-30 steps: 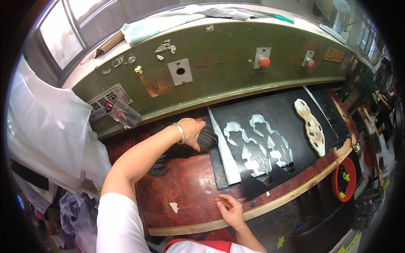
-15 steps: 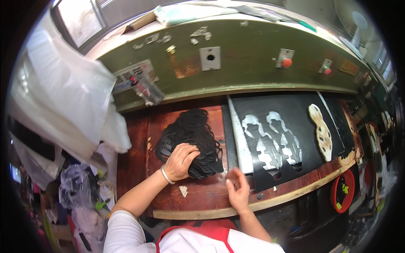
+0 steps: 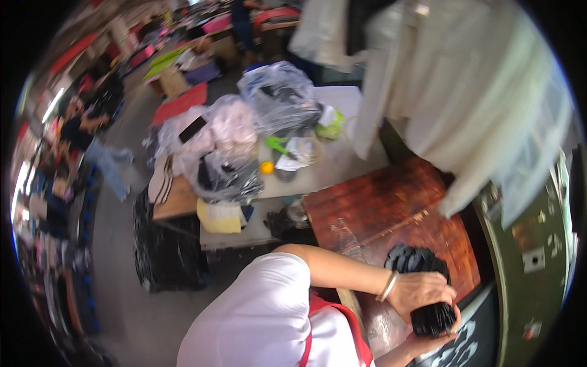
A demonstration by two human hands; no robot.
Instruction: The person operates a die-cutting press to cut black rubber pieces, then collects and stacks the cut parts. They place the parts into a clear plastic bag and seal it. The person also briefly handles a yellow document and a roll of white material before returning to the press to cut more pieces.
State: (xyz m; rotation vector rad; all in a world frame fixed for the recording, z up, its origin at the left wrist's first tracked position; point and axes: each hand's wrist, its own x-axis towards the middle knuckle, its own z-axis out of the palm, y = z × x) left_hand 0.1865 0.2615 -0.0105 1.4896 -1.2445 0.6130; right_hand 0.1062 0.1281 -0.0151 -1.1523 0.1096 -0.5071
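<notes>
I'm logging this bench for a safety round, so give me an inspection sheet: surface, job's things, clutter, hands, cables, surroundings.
Surface: red-brown board, scuffed, with pale bits on it.
Job's things: black stack in hand; more black pieces lie on the board.
Clutter: side table crowded with a plastic bag, a dark flat slab, a yellow sheet and a small orange ball-like thing.
Hands: left hand grips the stack from above; right hand is against its lower side, grip partly hidden.
Cables: nothing seen.
Surroundings: green machine at right, white sheeting hanging, a person in the left background.
</notes>
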